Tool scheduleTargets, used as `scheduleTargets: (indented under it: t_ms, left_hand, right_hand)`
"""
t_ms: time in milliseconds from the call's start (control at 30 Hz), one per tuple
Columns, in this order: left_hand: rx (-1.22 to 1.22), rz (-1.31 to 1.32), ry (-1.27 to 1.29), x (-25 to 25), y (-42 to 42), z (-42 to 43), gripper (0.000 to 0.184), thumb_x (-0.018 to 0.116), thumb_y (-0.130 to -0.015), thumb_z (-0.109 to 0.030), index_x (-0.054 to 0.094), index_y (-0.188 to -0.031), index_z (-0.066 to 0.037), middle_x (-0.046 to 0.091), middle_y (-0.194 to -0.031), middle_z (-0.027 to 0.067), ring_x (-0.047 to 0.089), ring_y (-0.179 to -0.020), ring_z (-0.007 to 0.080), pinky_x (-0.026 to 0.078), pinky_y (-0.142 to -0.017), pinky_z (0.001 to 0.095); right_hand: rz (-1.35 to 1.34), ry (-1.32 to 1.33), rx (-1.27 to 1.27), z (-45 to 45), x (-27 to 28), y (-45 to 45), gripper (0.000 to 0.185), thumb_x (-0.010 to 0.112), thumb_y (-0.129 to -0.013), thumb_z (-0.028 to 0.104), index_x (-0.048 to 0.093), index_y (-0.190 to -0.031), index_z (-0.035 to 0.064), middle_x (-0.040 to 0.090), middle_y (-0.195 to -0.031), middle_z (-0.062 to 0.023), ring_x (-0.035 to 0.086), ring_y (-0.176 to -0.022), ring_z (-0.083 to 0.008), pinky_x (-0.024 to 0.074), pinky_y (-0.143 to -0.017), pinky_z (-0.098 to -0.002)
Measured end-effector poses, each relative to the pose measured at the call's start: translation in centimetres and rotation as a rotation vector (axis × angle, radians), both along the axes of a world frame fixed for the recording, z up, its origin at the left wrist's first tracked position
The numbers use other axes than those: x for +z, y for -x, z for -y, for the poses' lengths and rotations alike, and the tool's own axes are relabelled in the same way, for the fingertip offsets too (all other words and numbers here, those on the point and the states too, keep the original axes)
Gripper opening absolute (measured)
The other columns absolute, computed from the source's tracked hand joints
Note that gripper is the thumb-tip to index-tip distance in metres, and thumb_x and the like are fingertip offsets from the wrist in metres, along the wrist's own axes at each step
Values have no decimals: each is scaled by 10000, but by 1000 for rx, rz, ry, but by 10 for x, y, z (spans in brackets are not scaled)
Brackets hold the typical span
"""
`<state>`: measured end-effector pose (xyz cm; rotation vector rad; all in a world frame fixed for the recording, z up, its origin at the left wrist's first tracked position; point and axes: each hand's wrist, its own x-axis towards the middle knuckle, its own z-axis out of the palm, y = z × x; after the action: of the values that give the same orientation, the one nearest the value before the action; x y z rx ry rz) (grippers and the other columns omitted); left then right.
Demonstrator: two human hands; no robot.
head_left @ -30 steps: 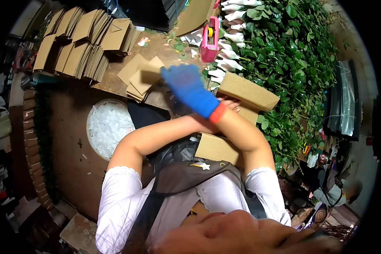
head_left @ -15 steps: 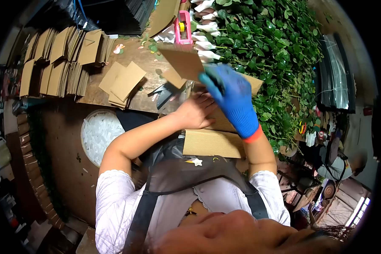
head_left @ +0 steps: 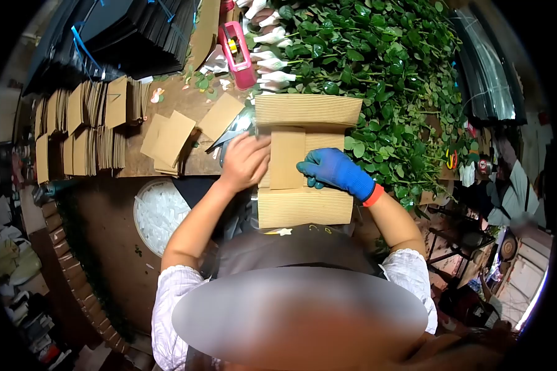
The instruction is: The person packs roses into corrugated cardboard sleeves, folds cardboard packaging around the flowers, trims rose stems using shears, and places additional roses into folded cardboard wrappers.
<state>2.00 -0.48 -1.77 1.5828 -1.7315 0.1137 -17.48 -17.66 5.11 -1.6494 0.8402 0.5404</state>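
A corrugated cardboard wrapper lies before me with its upper and lower flaps folded. On its middle rests a smooth flat cardboard piece. My right hand, in a blue glove with a red cuff, pinches this piece near its right edge. Bare and slightly blurred, my left hand is at the wrapper's left edge, its fingers loosely curved and a little apart, with nothing visible in them. Scissors lie just beyond my left hand, beside a loose cardboard square.
Cardboard stacks stand at the left, near more loose squares. A pink tape dispenser sits by white-wrapped flower heads. Leafy stems fill the right side. A round tub of white scraps is lower left.
My right hand has carried a cardboard piece down onto the wrapper, which now shows unfolded in the middle. My left hand has moved left. The view has shifted.
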Motion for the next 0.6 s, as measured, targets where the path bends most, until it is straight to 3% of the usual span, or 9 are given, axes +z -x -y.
scheduleTargets:
  t_ms: [67, 133, 233, 267, 367, 400, 467, 533, 600]
  left_hand:
    - [29, -41, 61, 15, 5, -13, 259, 731, -763, -15, 716, -1018, -56, 728, -971, 72, 692, -906, 249, 509, -859, 400]
    - [-66, -3, -78, 50, 16, -10, 222, 766, -802, -87, 726, -1020, -81, 725, -927, 36, 696, -877, 200, 497, -939, 410]
    - [-141, 0, -246, 49, 20, -1, 160, 805, -792, -180, 751, -926, -110, 717, -884, 25, 693, -874, 181, 471, -1034, 470]
    - [-147, 18, -283, 53, 20, 0, 168, 804, -795, -183, 752, -935, -107, 720, -889, 31, 698, -876, 185, 455, -1059, 483]
    - [-171, 43, -386, 61, 21, 0, 186, 784, -833, -183, 754, -999, -105, 738, -939, 54, 719, -922, 201, 373, -1141, 535]
    - [-178, 31, -404, 61, 21, -1, 186, 775, -841, -176, 751, -1009, -103, 737, -953, 57, 719, -931, 206, 367, -1143, 538]
    - [-193, 21, -442, 62, 21, -1, 185, 760, -851, -163, 746, -1024, -99, 734, -975, 60, 717, -950, 214, 359, -1147, 543]
    - [-196, 23, -478, 66, 22, 0, 185, 750, -858, -152, 741, -1034, -95, 731, -989, 60, 713, -970, 218, 354, -1147, 548]
    - [-198, 27, -483, 68, 23, 2, 185, 749, -857, -145, 741, -1035, -96, 729, -986, 57, 710, -987, 219, 354, -1145, 554]
  right_hand:
    - [11, 26, 18, -1, -1, -2, 381, 656, -933, 371, 664, -838, 2, 711, -718, -84, 674, -609, -145, 556, -613, -296]
    - [0, 52, 37, -1, 2, -1, 385, 654, -925, 392, 669, -840, 16, 712, -716, -102, 694, -637, -204, 565, -643, -331]
    - [110, 517, 328, -3, -9, 4, 387, 640, -914, 440, 685, -851, 61, 715, -745, -127, 703, -725, -307, 567, -714, -391]
    - [74, 727, 430, -7, -12, 6, 305, 649, -926, 408, 722, -890, 115, 703, -751, -89, 699, -688, -202, 559, -701, -324]
    - [399, 527, 111, 16, 40, 13, 267, 634, -950, 351, 731, -945, 102, 708, -767, -83, 695, -688, -175, 562, -702, -321]
    - [408, 339, -174, 32, 44, 17, 321, 634, -928, 435, 718, -892, 127, 725, -875, -91, 698, -753, -264, 553, -710, -385]
    - [573, 678, -382, 74, 43, 22, 290, 619, -940, 403, 707, -924, 128, 709, -809, -73, 693, -730, -246, 545, -685, -376]
    - [185, 1098, -257, 126, 17, 24, 213, 591, -937, 308, 709, -995, 141, 719, -877, -107, 713, -829, -296, 543, -709, -425]
    - [-218, 1201, 35, 175, -50, 23, 191, 574, -936, 266, 699, -1017, 147, 715, -1022, -111, 696, -961, -305, 538, -811, -430]
